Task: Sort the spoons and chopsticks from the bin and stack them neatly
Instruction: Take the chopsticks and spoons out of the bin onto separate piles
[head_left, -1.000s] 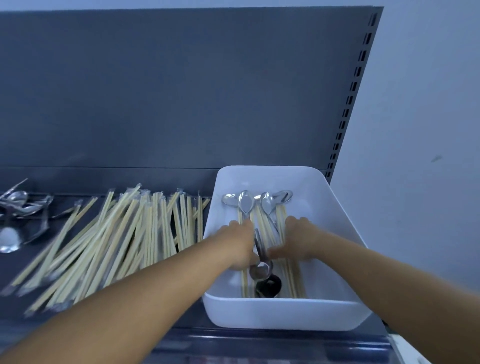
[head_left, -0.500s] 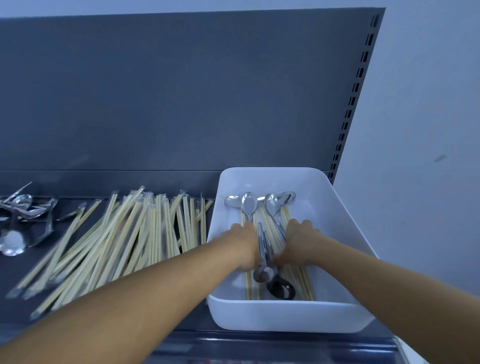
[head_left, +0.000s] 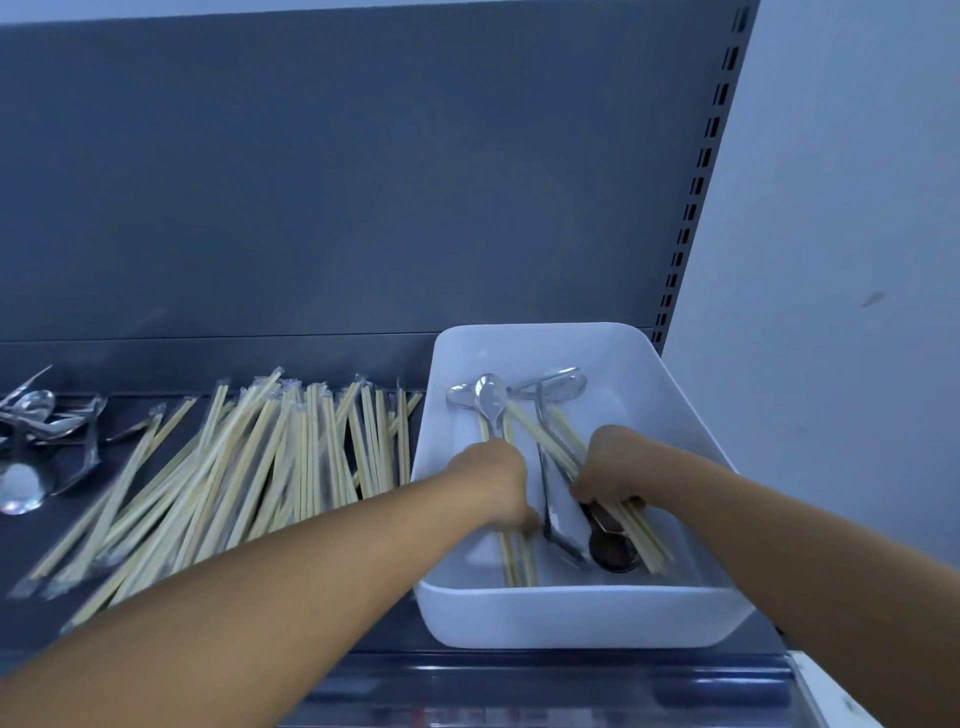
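Observation:
A white bin (head_left: 571, 618) stands on the dark shelf and holds metal spoons (head_left: 491, 399) and wrapped bamboo chopsticks (head_left: 519, 561). Both hands are inside it. My left hand (head_left: 493, 478) lies knuckles up over the left chopsticks, its fingers curled down around them. My right hand (head_left: 605, 465) grips a bundle of chopsticks (head_left: 647, 540) slanting from the bin's far middle to its near right. Between the hands lies a spoon handle (head_left: 545, 483), and a dark spoon bowl (head_left: 613, 556) sits near the front wall.
A wide spread of wrapped chopsticks (head_left: 234, 467) covers the shelf left of the bin. Several loose spoons (head_left: 36, 421) lie at the far left. A grey back panel (head_left: 363, 182) rises behind, with a slotted upright (head_left: 691, 208) and a pale wall at the right.
The hands have drawn apart inside the bin. My right hand has pulled a chopstick bundle to the right, uncovering the spoon handle between the hands.

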